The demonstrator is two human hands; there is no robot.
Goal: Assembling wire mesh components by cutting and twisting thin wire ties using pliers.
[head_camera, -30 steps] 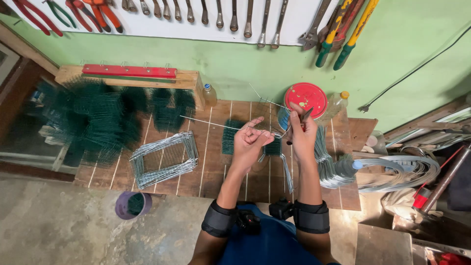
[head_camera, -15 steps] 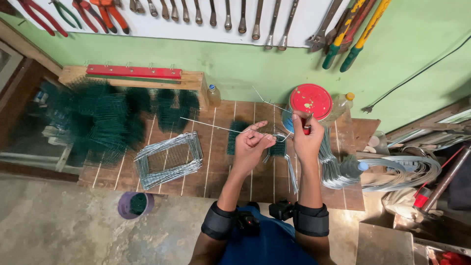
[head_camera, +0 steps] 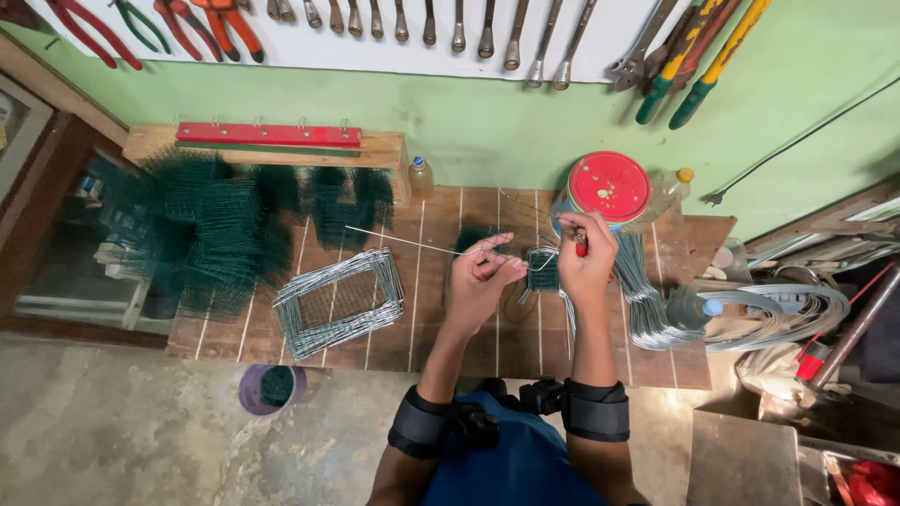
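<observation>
The wooden counter (head_camera: 431, 328) carries dark green mesh pieces (head_camera: 216, 234) at its left end, then a stack of rectangular wire frames (head_camera: 339, 302). A red-lidded tin (head_camera: 609, 186) stands at the back. Over the counter's middle, the left hand (head_camera: 478, 281) pinches a long thin wire (head_camera: 394, 237) between thumb and fingers, while the right hand (head_camera: 586, 262) is closed around a small red-handled tool (head_camera: 581, 245), just beside a small green mesh piece (head_camera: 541, 270).

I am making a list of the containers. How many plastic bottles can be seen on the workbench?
3. One small bottle stands beside the wooden rack, one yellow-capped bottle lies behind the red-lidded tin, one blue-capped bottle lies among the wire at right. More may be hidden.
</observation>
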